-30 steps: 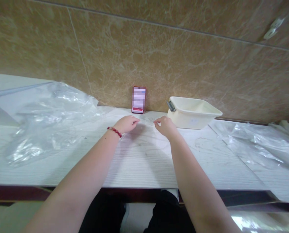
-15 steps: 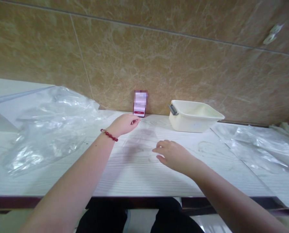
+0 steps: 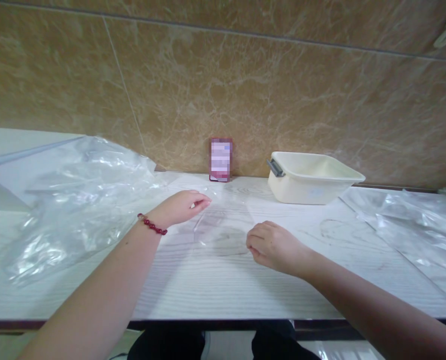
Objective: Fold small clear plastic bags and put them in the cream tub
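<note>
Left hand (image 3: 181,206) pinches the far edge of a small clear plastic bag (image 3: 223,225) at mid-frame, and the right hand (image 3: 273,245), fingers curled, nips its near right corner. The bag lies limp on the white wood-grain bench (image 3: 215,285). It looks feather-light, floppy and slick, best gripped at the edges with fingertips. A crinkled film heap (image 3: 80,195) sits at left, a rigid cream plastic tub (image 3: 313,177) at upper right.

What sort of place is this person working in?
Likely a small packing bench: a plain white table against a tiled wall, heaps of clear plastic bags, a cream tub, and a small clear bag pinched by the left hand and right hand.
</note>
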Tool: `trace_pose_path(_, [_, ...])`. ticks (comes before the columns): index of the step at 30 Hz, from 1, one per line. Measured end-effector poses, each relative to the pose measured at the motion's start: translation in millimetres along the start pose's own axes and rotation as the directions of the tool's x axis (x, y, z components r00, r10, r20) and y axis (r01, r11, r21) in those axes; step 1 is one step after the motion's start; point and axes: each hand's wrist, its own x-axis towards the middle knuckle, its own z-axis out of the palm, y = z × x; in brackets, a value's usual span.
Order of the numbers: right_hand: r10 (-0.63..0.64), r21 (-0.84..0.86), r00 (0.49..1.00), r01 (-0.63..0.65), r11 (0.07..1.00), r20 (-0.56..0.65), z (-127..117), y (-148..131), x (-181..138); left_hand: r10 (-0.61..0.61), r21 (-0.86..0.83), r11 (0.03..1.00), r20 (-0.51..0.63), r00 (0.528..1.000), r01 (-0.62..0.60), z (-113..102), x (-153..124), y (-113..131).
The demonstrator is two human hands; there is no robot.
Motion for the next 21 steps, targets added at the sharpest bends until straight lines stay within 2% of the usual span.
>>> trace_pose_path(3, [0.041,0.198,0.997,-0.027,0.98,-0.066,-8.5,7.3,5.7,0.015,-0.157,0.988,0.062,0.998,-0.005,-1.7,-2.8,-2.6])
trace_pose_path(6, [0.082,0.413,0.99,-0.026,0.91,-0.119,-19.4,23.3,18.9,0.127,-0.383,0.92,0.11,0.986,-0.076,1.2,-5.3,-8.5])
trace_pose_path(8, [0.142,0.556,0.982,-0.048,0.83,-0.127,-23.3,35.7,31.2,0.21,-0.508,0.852,0.114,0.971,-0.125,4.4,-6.1,-12.6])
trace_pose_path(10, [0.243,0.698,0.965,-0.108,0.708,-0.096,-23.2,45.4,43.9,0.232,-0.566,0.815,0.124,0.965,-0.124,8.0,-6.1,-15.5])
trace_pose_path(12, [0.353,0.811,0.934,-0.164,0.562,-0.055,-19.7,50.6,54.5,0.196,-0.56,0.826,0.165,0.967,-0.072,11.6,-5.3,-16.6])
trace_pose_path(16, [0.48,0.922,0.877,-0.215,0.322,0.036,-10.7,52.3,61.9,0.008,-0.457,0.886,0.189,0.982,0.081,18.6,-1.4,-12.8])
trace_pose_path(19, [0.465,0.938,0.883,-0.21,0.277,0.06,-5.0,55.8,54.1,-0.083,-0.421,0.898,0.131,0.988,0.131,23.5,2.6,-7.7])
trace_pose_path(21, [0.4,0.913,0.913,-0.225,0.339,0.076,-0.7,60.6,45.8,-0.093,-0.409,0.903,0.109,0.99,0.13,26.2,4.5,-5.1])
